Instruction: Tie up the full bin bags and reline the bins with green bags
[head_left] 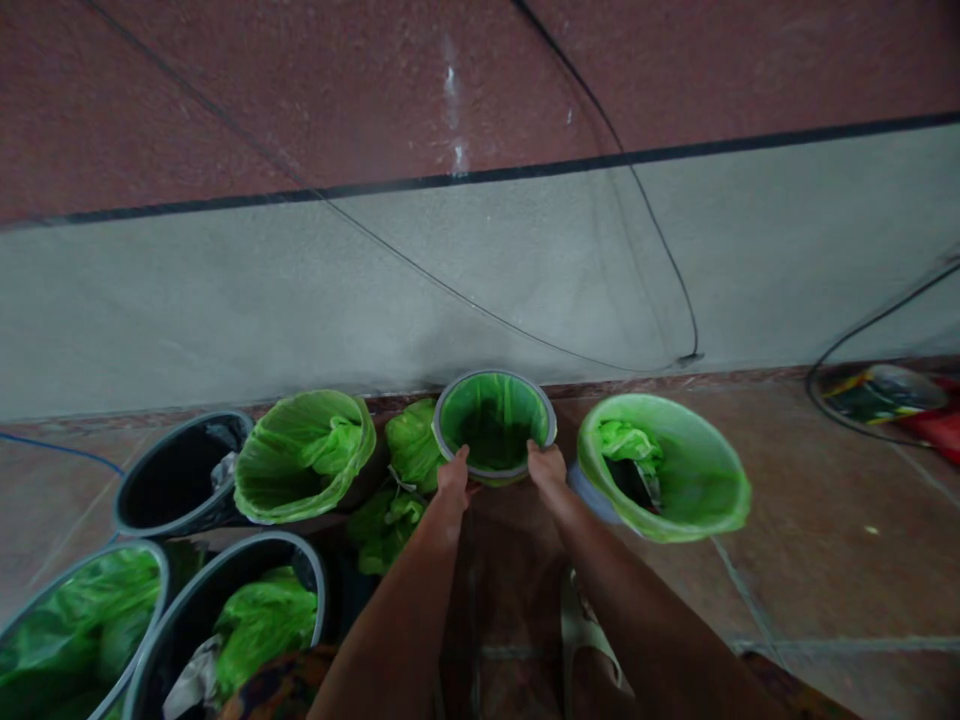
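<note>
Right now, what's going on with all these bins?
A person grips the near rim of a small bin lined with a green bag, left hand and right hand on either side. It stands by the wall. Other bins, most green-lined, flank it on the tiled floor.

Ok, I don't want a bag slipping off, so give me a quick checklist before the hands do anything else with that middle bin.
1. Left hand on the near rim of the middle bin: ok.
2. Right hand on the same rim: ok.
3. Green liner inside the bin, grey rim showing around it: ok.
4. Liner seated to the bottom: cannot tell.
5. Right bin apart from the right hand: ok.
6. Loose green bags crowd the bin's left side: not ok.
</note>
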